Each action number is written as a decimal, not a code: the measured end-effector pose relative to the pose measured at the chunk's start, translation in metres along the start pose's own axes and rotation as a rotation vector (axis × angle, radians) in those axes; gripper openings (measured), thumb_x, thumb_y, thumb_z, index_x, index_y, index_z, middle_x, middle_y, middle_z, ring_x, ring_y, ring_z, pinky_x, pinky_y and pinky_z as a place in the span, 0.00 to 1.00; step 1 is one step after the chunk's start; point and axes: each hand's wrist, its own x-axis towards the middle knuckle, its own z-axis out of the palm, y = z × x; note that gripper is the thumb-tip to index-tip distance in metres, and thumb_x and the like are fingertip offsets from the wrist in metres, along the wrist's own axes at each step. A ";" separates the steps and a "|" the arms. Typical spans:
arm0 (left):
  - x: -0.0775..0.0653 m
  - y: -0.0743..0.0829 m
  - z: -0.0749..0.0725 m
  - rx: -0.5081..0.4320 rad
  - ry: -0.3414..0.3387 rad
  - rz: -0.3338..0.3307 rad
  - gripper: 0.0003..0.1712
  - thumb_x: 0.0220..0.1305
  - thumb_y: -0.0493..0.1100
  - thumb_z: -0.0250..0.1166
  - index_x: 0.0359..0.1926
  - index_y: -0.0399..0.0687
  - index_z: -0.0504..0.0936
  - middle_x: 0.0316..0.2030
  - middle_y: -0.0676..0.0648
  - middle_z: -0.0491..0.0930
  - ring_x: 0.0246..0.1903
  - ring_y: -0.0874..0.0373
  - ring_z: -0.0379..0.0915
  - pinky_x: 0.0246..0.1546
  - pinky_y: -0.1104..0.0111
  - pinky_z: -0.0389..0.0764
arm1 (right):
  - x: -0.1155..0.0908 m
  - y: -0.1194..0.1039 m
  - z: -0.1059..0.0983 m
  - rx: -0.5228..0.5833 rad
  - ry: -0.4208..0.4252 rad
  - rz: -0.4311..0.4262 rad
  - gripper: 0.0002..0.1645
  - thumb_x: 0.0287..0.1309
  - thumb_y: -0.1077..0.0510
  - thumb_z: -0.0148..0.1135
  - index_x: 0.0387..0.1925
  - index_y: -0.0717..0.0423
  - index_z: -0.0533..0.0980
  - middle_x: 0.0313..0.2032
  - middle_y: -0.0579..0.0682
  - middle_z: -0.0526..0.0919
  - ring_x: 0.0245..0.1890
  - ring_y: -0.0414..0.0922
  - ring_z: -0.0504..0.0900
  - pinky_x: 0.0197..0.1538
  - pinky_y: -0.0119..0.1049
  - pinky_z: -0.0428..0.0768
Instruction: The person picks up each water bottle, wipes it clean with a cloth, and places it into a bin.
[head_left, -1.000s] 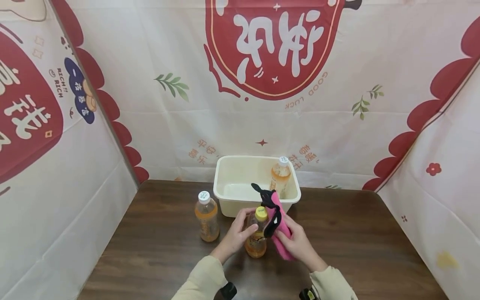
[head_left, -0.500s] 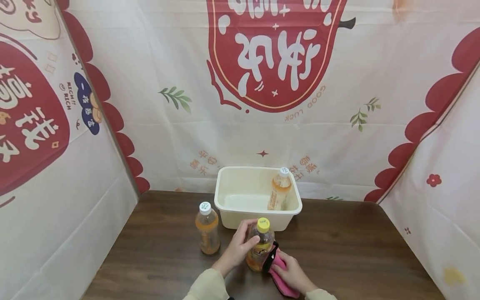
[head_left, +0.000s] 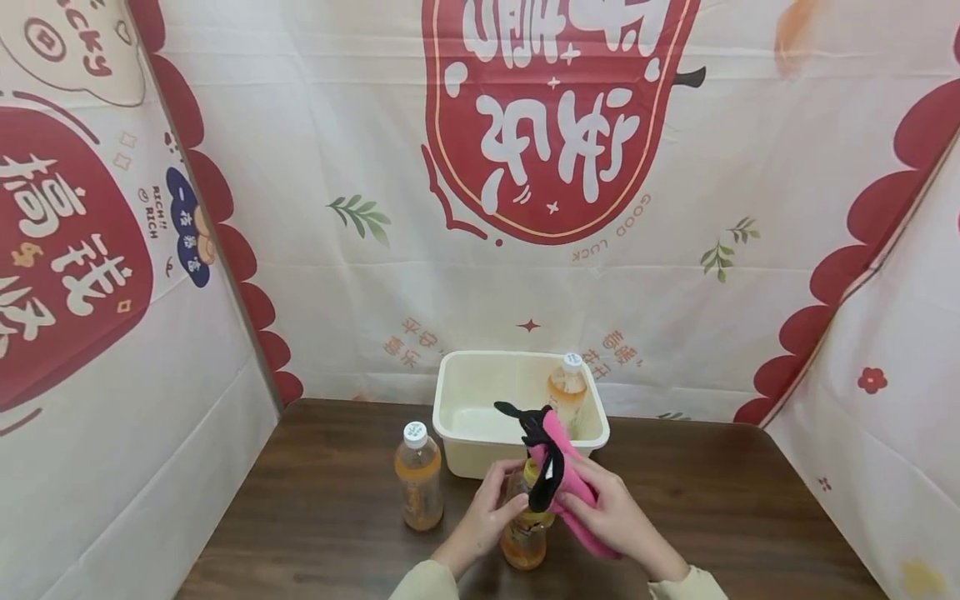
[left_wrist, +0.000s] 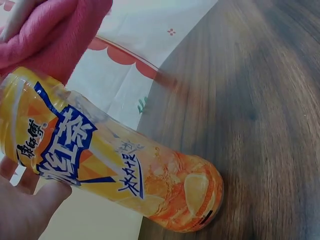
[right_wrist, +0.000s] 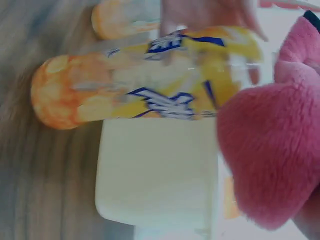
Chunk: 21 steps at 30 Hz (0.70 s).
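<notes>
My left hand point(head_left: 482, 521) grips a plastic bottle of orange-labelled iced tea point(head_left: 523, 546) around its upper body, fingers behind and thumb in front. In the left wrist view the thumb lies along the yellow label of the bottle point(left_wrist: 100, 145). My right hand point(head_left: 615, 512) holds a folded pink plush cloth point(head_left: 576, 492) with black trim and a black loop. In the head view the cloth overlaps the bottle's yellow cap and shoulder, hiding most of the cap. The right wrist view has the fuzzy cloth point(right_wrist: 270, 145) right at the bottle's upper end.
A cream plastic basin point(head_left: 480, 454) stands behind the hands, with a white-capped bottle point(head_left: 566, 392) leaning in its right side. Another white-capped bottle point(head_left: 420, 487) is upright to the left on the brown wooden table point(head_left: 322, 500). Printed cloth walls point(head_left: 285, 217) enclose the back and sides.
The right hand lowered the cloth along the bottle's right side, then raised it back over the cap. The left hand keeps its grip on the bottle. The head view has tilted upward.
</notes>
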 end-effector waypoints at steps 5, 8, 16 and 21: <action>-0.004 -0.001 0.006 -0.022 -0.004 0.023 0.21 0.64 0.39 0.53 0.57 0.38 0.64 0.54 0.39 0.66 0.55 0.59 0.63 0.58 0.67 0.62 | -0.014 0.008 0.011 0.050 0.078 0.012 0.29 0.38 0.75 0.66 0.48 0.62 0.76 0.50 0.48 0.77 0.45 0.29 0.74 0.44 0.18 0.71; -0.005 -0.001 0.007 -0.039 -0.013 0.020 0.22 0.65 0.39 0.53 0.58 0.38 0.64 0.54 0.39 0.66 0.54 0.61 0.62 0.57 0.68 0.63 | -0.031 0.018 0.017 0.139 0.131 0.043 0.29 0.39 0.78 0.62 0.48 0.62 0.75 0.48 0.37 0.76 0.43 0.28 0.75 0.42 0.18 0.72; -0.010 0.001 0.011 -0.046 -0.024 -0.052 0.21 0.66 0.41 0.51 0.58 0.43 0.63 0.57 0.42 0.64 0.57 0.60 0.60 0.58 0.67 0.61 | -0.092 0.057 0.041 0.203 -0.077 0.277 0.18 0.50 0.68 0.61 0.46 0.64 0.75 0.35 0.36 0.81 0.31 0.30 0.76 0.31 0.26 0.75; -0.016 0.000 0.015 -0.062 -0.041 -0.044 0.21 0.66 0.40 0.52 0.58 0.41 0.63 0.55 0.41 0.64 0.55 0.61 0.60 0.57 0.67 0.62 | -0.121 0.083 0.052 0.023 -0.172 0.264 0.15 0.46 0.62 0.66 0.39 0.50 0.78 0.38 0.40 0.82 0.35 0.28 0.76 0.31 0.27 0.74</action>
